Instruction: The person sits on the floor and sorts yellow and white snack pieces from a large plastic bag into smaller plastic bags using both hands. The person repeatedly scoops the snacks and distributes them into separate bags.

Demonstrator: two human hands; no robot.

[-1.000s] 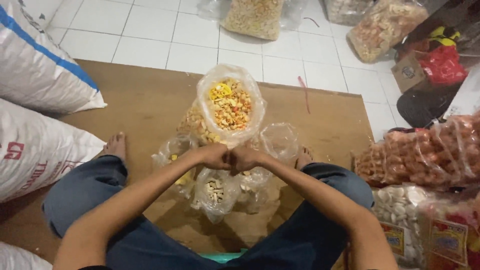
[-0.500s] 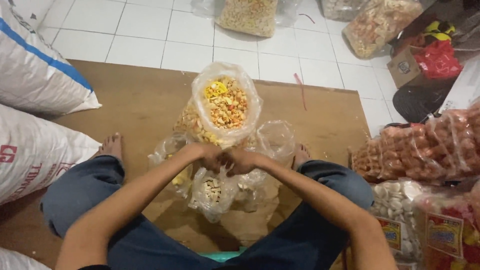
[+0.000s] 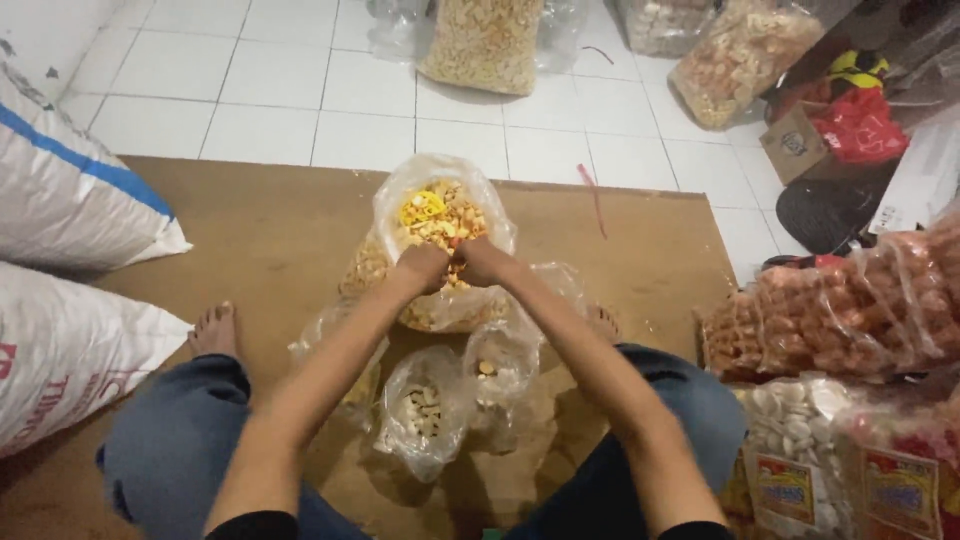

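Note:
A large clear plastic bag of mixed orange and cream crackers [image 3: 440, 300] stands open on the brown board [image 3: 250, 230], with a yellow scoop [image 3: 421, 208] lying on top. My left hand [image 3: 424, 267] and my right hand [image 3: 481, 259] are side by side inside its mouth, fingers curled down into the crackers and partly hidden. Whether they grip anything does not show. Nearer to me stand two small open clear bags, one with pale crackers [image 3: 424, 408] and one nearly empty [image 3: 500, 366]. A third small bag [image 3: 350, 385] sits mostly behind my left forearm.
White sacks [image 3: 70, 190] lie along the left. Packed snack bags [image 3: 840, 320] pile up on the right, and more big bags [image 3: 480, 40] stand on the white tiled floor beyond the board. My bare feet [image 3: 213, 327] and blue-trousered legs flank the small bags.
My hands left the small bags near my lap and moved forward into the mouth of the big cracker bag. The camera tilted slightly.

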